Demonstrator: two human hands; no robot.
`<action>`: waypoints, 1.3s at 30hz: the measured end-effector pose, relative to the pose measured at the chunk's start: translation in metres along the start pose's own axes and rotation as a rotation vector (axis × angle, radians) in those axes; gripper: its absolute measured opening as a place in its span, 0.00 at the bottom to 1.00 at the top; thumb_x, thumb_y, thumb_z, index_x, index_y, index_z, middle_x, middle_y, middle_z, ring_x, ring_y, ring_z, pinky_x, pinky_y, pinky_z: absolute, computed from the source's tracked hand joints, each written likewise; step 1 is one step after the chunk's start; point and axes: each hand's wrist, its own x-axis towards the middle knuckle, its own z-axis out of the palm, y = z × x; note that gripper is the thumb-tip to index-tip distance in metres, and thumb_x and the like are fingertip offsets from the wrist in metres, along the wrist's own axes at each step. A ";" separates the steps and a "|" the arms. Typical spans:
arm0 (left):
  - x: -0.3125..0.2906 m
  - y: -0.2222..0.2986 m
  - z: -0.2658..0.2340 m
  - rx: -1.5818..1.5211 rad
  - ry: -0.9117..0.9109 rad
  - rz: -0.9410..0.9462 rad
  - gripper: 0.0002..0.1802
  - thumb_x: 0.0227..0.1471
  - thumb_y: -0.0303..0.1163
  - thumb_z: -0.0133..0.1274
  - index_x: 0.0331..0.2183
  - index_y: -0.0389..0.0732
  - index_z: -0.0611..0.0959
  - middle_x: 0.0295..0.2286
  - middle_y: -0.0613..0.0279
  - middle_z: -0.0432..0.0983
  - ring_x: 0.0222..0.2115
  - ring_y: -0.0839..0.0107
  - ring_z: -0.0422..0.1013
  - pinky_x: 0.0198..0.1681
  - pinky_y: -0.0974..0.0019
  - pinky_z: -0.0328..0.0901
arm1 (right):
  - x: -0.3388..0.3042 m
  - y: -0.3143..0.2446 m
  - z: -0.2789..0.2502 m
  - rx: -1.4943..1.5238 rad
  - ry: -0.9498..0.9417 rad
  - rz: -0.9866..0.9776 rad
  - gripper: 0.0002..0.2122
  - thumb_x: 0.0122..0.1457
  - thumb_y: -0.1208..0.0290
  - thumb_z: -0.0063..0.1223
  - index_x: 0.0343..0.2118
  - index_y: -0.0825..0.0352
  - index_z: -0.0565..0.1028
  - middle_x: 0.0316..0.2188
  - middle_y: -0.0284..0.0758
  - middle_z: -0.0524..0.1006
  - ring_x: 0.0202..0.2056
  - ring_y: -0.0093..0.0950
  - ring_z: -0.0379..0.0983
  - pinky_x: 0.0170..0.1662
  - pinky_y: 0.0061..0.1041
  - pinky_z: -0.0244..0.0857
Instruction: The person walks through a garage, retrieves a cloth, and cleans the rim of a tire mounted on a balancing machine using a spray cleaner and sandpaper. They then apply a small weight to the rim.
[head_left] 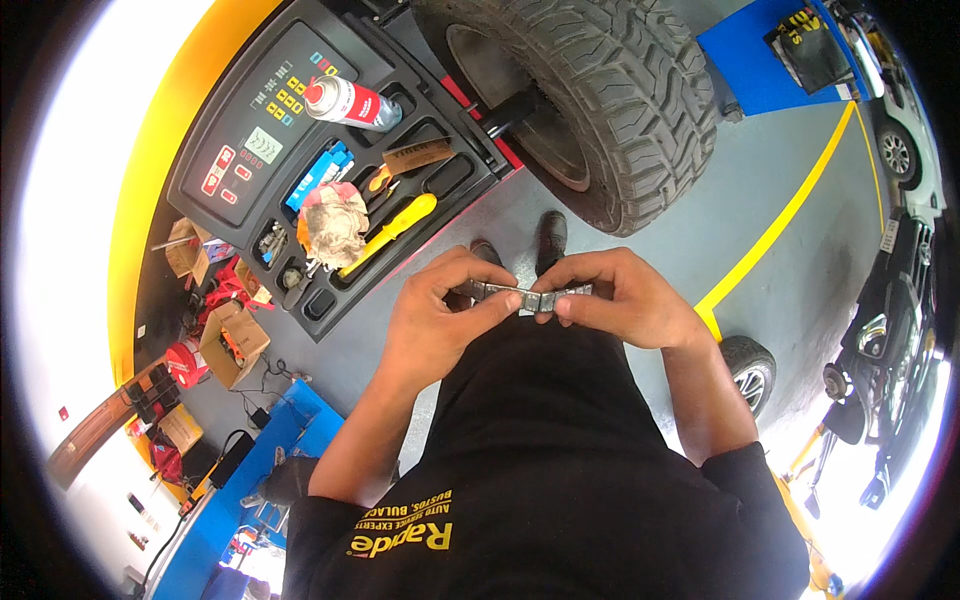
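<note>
- the tyre [600, 100] fills the upper middle of the frame, mounted on a machine whose black tray [230, 120] takes the upper left; nothing in the hands touches either.
- on that tray lie a spray can [350, 102], a crumpled rag [333, 222] and a yellow screwdriver [392, 232], all well apart from the hands.
- the left hand [435, 320] is closed on the left end of the weight strip [530, 296], thumb below and fingers curled over the top.
- the right hand [620, 300] is closed on the right end the same way, thumb tip pressed near the strip's middle.
- the strip sits at centre frame, held in the air in front of the dark shirt, just above the two shoes [520, 245].
- its long axis runs nearly level, left to right across the frame, the left end a touch higher; it is a row of small grey segments, neither end marked as a front.
- risk, as i judge it: both thumbs bear near the middle joint, so a bend there could snap off the wrong number of segments.
- a freed piece held only by fingertips could slip and drop to the floor by the shoes.
- whether a backing tape is on the strip i cannot tell; if so, twisting could peel it early.
</note>
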 end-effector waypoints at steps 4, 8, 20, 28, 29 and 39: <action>0.002 -0.005 0.000 0.040 -0.022 0.105 0.11 0.47 0.31 0.68 0.33 0.37 0.86 0.32 0.64 0.77 0.33 0.75 0.72 0.37 0.71 0.65 | 0.003 0.000 0.009 -0.252 0.117 -0.049 0.10 0.60 0.74 0.58 0.43 0.70 0.80 0.36 0.35 0.82 0.37 0.21 0.76 0.44 0.23 0.69; 0.009 -0.004 0.000 0.401 -0.038 0.422 0.12 0.46 0.34 0.68 0.32 0.38 0.86 0.30 0.58 0.79 0.32 0.63 0.76 0.36 0.62 0.67 | 0.001 0.000 0.013 -0.392 0.121 -0.101 0.11 0.59 0.73 0.58 0.43 0.71 0.79 0.36 0.44 0.82 0.40 0.33 0.80 0.46 0.29 0.70; 0.011 -0.009 0.009 0.356 -0.135 0.253 0.12 0.47 0.32 0.66 0.34 0.36 0.86 0.29 0.57 0.80 0.26 0.65 0.75 0.32 0.64 0.67 | 0.001 -0.001 0.021 -0.351 0.182 0.017 0.09 0.57 0.74 0.57 0.39 0.70 0.77 0.34 0.45 0.82 0.38 0.44 0.80 0.43 0.36 0.72; 0.009 -0.013 0.004 0.398 -0.117 0.216 0.10 0.49 0.33 0.64 0.32 0.37 0.86 0.26 0.55 0.80 0.27 0.61 0.76 0.33 0.62 0.67 | 0.009 -0.002 0.027 -0.626 0.230 -0.064 0.09 0.57 0.70 0.60 0.38 0.68 0.78 0.34 0.45 0.81 0.38 0.48 0.78 0.42 0.43 0.70; 0.009 -0.013 0.004 0.406 -0.122 0.204 0.10 0.50 0.34 0.63 0.32 0.37 0.86 0.27 0.55 0.81 0.27 0.60 0.76 0.34 0.61 0.68 | 0.009 -0.005 0.026 -0.640 0.206 -0.054 0.09 0.57 0.70 0.60 0.38 0.68 0.78 0.34 0.45 0.81 0.38 0.48 0.77 0.42 0.43 0.70; 0.002 -0.017 -0.004 0.457 -0.170 0.215 0.11 0.54 0.36 0.58 0.33 0.38 0.84 0.25 0.50 0.78 0.27 0.51 0.74 0.34 0.55 0.66 | 0.021 -0.007 0.029 -0.801 0.120 -0.137 0.10 0.57 0.69 0.59 0.36 0.70 0.76 0.29 0.47 0.79 0.34 0.49 0.76 0.38 0.43 0.68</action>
